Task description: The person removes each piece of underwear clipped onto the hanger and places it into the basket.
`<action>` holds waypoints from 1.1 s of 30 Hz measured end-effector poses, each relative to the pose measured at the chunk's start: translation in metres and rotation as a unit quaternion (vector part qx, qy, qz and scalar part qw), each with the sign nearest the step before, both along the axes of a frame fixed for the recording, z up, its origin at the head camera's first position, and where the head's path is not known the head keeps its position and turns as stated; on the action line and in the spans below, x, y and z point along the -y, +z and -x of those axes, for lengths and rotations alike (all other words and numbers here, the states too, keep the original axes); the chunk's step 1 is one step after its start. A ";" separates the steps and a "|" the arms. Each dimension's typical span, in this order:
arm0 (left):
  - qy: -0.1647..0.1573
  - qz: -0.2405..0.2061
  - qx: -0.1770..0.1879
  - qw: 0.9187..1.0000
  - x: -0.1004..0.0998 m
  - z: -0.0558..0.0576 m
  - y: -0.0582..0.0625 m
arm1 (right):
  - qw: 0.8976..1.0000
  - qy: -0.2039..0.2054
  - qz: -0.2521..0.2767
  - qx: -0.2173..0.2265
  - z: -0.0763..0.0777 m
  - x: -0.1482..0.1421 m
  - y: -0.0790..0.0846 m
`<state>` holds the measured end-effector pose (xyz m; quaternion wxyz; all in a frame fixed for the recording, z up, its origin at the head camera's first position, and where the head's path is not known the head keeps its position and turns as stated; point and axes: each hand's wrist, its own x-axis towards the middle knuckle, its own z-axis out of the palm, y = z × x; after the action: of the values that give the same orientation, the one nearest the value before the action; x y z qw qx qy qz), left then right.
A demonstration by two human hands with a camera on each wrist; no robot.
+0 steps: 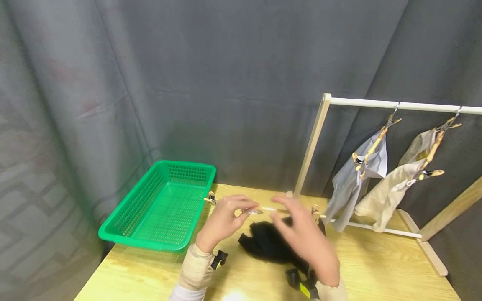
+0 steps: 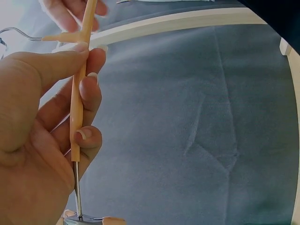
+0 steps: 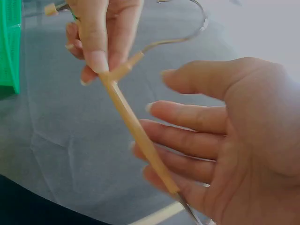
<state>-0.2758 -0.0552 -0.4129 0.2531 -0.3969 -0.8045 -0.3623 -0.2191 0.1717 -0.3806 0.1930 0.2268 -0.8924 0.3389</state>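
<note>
The left hand (image 2: 33,126) has its grip pinched round a wooden clip hanger (image 2: 77,98) at its middle, held above the tabletop (image 1: 376,267). Just right of that grip, the right hand (image 3: 225,140) is spread wide, fingers seemingly brushing the bar. Below lies a black garment (image 1: 263,242).

Slim tan wooden clip hanger (image 3: 133,126) w/ curved metal hook (image 3: 187,33), held up off the worktop above the crumpled black cloth (image 1: 267,242). Bar roughly level, wooden clips at both ends. Left hand (image 1: 222,221) pinches its middle; right hand (image 1: 305,238) fingers spread beside bar.
</note>
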 end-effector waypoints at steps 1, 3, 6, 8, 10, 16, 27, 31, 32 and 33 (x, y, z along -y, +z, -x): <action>-0.001 0.001 0.000 1.000 0.000 0.000 0.000 | 1.000 0.002 -0.007 0.018 0.000 0.002 -0.001; -0.003 0.003 0.000 1.000 0.000 -0.001 -0.001 | 0.999 0.001 -0.021 0.044 0.001 0.004 -0.002; -0.005 0.004 0.003 1.000 -0.001 -0.002 -0.002 | 0.998 0.002 -0.036 0.047 0.003 0.006 -0.003; -0.009 0.006 0.005 1.000 -0.002 -0.002 -0.001 | 0.999 0.000 -0.040 0.037 0.003 0.006 -0.003; -0.014 0.007 0.006 1.000 -0.004 -0.002 0.000 | 0.999 -0.001 -0.046 0.029 0.004 0.005 -0.003; -0.029 0.012 -0.001 1.000 -0.010 -0.003 0.005 | 0.998 0.001 -0.060 0.007 0.008 0.001 -0.002; -0.022 -0.039 -0.091 0.995 -0.011 -0.022 0.019 | 0.999 0.031 -0.032 0.025 0.006 -0.020 -0.001; -0.048 -0.087 -0.094 0.991 -0.002 -0.029 0.030 | 0.999 0.008 -0.038 0.037 0.003 -0.028 0.002; -0.057 -0.085 -0.081 0.991 0.000 -0.030 0.031 | 0.999 0.006 -0.035 0.038 0.003 -0.030 0.002; -0.065 -0.077 -0.062 0.993 0.001 -0.031 0.032 | 0.999 0.005 -0.029 0.038 0.003 -0.033 0.002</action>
<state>-0.2445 -0.0564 -0.3812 0.3083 -0.4496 -0.7294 -0.4132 -0.2224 0.2050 -0.3786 0.1507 0.2239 -0.9074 0.3220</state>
